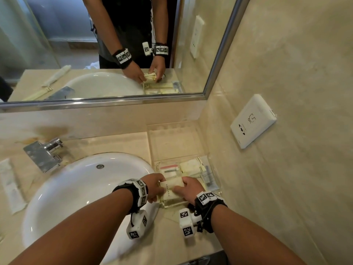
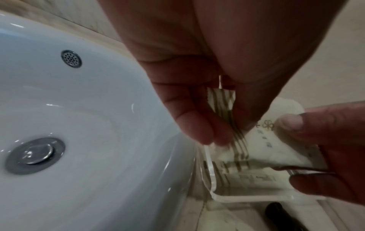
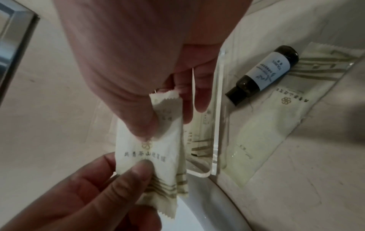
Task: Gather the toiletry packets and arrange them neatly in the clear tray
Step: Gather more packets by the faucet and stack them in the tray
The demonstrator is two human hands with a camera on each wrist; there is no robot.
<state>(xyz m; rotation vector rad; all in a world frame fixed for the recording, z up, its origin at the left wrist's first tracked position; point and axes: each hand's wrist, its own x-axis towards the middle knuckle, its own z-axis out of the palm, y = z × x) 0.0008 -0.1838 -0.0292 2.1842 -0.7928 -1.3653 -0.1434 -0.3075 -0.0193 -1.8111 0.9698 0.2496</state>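
Observation:
A cream toiletry packet (image 1: 170,188) with printed characters and brown stripes hangs just over the near end of the clear tray (image 1: 165,204). My left hand (image 1: 158,188) pinches its striped end (image 2: 240,145), and my right hand (image 1: 183,186) pinches the other end (image 3: 164,101). In the right wrist view the packet (image 3: 150,150) hangs between my right thumb and left fingers (image 3: 138,170). The tray holds a pink-striped packet (image 1: 169,167), a cream packet (image 1: 191,165) and a clear-wrapped item (image 1: 208,176).
A small dark bottle (image 3: 262,73) lies on a long cream packet (image 3: 276,121) on the counter just outside the tray's near wall (image 3: 217,109). The white sink (image 1: 76,188) and chrome faucet (image 1: 44,153) are left; another long wrapped packet (image 1: 11,188) lies far left. Walls stand close behind and right.

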